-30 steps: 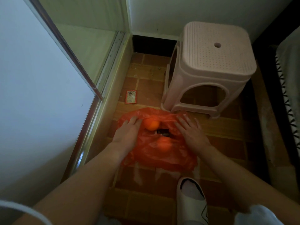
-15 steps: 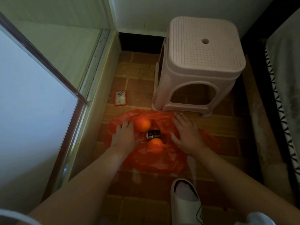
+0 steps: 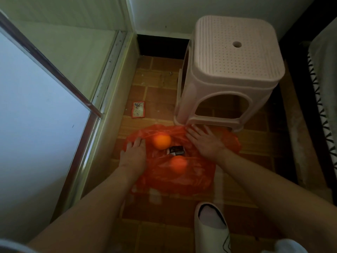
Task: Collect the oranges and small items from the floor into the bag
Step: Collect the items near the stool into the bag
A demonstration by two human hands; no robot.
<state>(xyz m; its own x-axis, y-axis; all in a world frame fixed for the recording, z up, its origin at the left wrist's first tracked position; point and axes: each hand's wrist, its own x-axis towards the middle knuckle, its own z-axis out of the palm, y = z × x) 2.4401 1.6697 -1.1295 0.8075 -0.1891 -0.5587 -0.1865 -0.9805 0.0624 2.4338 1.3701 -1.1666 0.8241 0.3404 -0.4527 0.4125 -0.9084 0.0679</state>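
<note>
An orange plastic bag lies spread on the tiled floor. One orange shows bare at the bag's upper part. A second orange sits under a layer of the plastic. Between them lies a small dark packet. My left hand rests flat on the bag's left side, fingers straight, just left of the bare orange. My right hand presses flat on the bag's right side, fingers spread. A small red sachet lies on the tiles beyond the bag, to the left.
A pink plastic stool stands right behind the bag, touching its far edge. A glass door with a metal frame runs along the left. My foot in a white slipper is at the bottom. Patterned bedding borders the right.
Both hands stay flat on the bag. My right hand has slid a little further from the oranges, and the dark packet between the oranges shows more plainly.
</note>
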